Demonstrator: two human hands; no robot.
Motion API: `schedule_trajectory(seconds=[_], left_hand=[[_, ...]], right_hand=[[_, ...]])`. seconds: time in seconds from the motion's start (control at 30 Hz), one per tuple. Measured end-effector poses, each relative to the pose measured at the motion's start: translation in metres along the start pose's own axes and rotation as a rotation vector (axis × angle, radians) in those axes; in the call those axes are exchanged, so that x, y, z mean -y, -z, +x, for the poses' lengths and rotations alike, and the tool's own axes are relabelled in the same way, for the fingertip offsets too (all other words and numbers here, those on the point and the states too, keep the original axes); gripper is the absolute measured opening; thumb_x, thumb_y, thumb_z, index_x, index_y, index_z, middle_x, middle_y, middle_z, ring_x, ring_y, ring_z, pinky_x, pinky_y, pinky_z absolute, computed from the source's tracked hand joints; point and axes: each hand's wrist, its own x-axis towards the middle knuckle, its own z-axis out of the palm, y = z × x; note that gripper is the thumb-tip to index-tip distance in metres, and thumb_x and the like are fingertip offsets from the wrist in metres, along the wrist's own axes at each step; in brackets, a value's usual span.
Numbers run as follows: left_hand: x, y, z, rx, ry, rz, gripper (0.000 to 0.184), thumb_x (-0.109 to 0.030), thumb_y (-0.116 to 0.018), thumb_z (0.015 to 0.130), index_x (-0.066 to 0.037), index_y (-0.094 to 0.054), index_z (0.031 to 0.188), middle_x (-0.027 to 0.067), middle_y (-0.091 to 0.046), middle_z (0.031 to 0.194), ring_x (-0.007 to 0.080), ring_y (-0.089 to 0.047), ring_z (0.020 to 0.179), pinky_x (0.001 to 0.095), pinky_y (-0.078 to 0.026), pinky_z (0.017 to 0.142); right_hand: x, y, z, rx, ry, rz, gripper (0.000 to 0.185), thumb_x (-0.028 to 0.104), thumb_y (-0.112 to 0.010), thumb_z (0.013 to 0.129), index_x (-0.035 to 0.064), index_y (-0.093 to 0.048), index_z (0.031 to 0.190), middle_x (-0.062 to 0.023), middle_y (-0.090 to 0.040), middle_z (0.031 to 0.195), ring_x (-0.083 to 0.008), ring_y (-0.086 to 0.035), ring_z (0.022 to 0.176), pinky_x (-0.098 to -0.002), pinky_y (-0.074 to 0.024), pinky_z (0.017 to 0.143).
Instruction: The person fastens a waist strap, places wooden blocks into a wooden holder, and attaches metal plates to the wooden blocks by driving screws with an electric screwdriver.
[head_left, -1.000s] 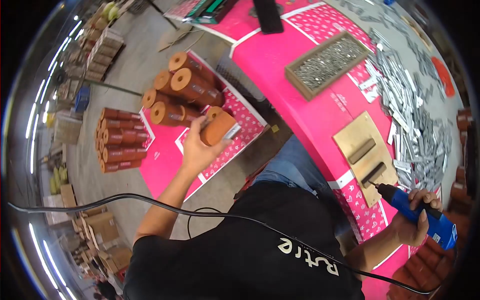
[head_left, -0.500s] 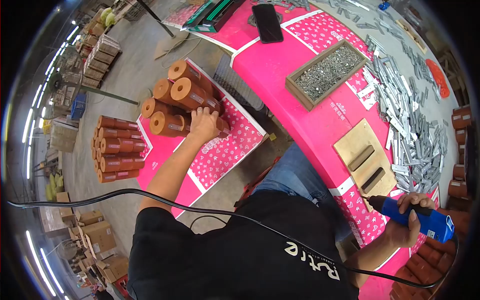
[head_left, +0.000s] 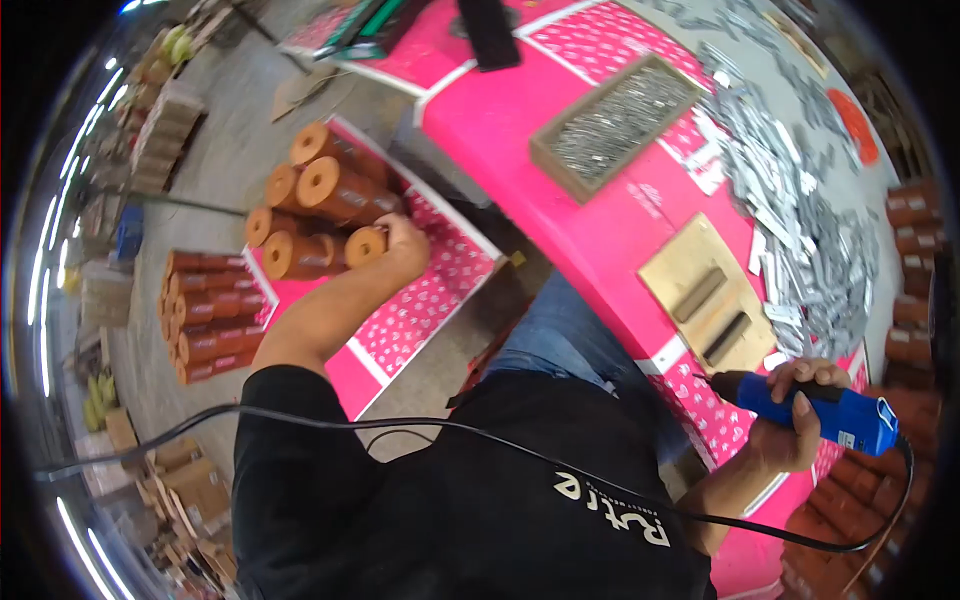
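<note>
While our right hand squeezes the blue drill, our left hand curls at 1 brown roller; we can't tell if it grips. The pile sits close on the pink worktop, maybe so none roll.

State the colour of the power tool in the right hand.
The power tool is mostly blue with a black front end, seen in the head view.
</note>
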Motion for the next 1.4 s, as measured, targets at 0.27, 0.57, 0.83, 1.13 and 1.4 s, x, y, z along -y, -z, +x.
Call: schedule_trajectory(seconds=[0.27,0.57,0.83,1.13,1.4], left_hand=[[0.003,0.011,-0.001,-0.082,-0.089,0.003,0.053,-0.05,-0.043,0.089,-0.01,-0.066,0.116,0.0132,-0.059,0.123,0.0309,-0.052,0.113,0.0546,-0.041,0.079],[-0.006,0.2,-0.136,0.067,-0.528,-0.202,0.049,-0.036,-0.07,0.074,-0.003,-0.064,0.11,0.0208,-0.063,0.112,0.035,-0.058,0.108,0.0437,-0.048,0.089],[-0.179,0.459,-0.274,-1.159,-1.66,-0.639,0.029,-0.019,-0.072,0.078,-0.005,-0.063,0.101,0.014,-0.063,0.091,0.031,-0.061,0.084,0.0381,-0.05,0.073],[-0.283,0.668,-0.408,-1.611,-1.845,-0.613,0.043,-0.031,-0.071,0.08,-0.003,-0.06,0.11,0.0165,-0.065,0.094,0.0311,-0.063,0.087,0.0382,-0.05,0.076],[-0.362,0.786,-0.503,-1.259,-1.614,-1.16,0.087,-0.047,-0.075,0.071,-0.003,-0.036,0.135,0.0237,-0.053,0.123,0.0353,-0.05,0.118,0.0417,-0.044,0.096]], right_hand=[[0.033,0.041,-0.019,-0.306,0.177,-0.105,0.037,0.0,-0.061,0.068,0.0015,-0.047,0.102,-0.0154,-0.057,0.087,-0.0228,-0.055,0.067,-0.033,-0.0483,0.063],[0.063,0.108,-0.074,-0.639,0.386,-0.227,0.035,-0.002,-0.058,0.069,0.001,-0.047,0.102,-0.0173,-0.059,0.087,-0.0223,-0.057,0.068,-0.0328,-0.049,0.065],[0.11,0.135,-0.149,-0.943,0.481,-0.357,0.034,-0.001,-0.061,0.069,0.002,-0.048,0.1,-0.0164,-0.058,0.085,-0.0223,-0.056,0.066,-0.0338,-0.048,0.065],[0.128,0.138,-0.203,-1.28,0.403,-0.345,0.038,-0.003,-0.064,0.065,0.0016,-0.05,0.1,-0.0151,-0.06,0.084,-0.0228,-0.06,0.068,-0.0327,-0.0505,0.062],[0.128,0.131,-0.225,-1.406,0.327,-0.3,0.036,-0.006,-0.07,0.064,-0.0021,-0.055,0.097,-0.015,-0.064,0.087,-0.0233,-0.064,0.082,-0.0345,-0.0503,0.076]])
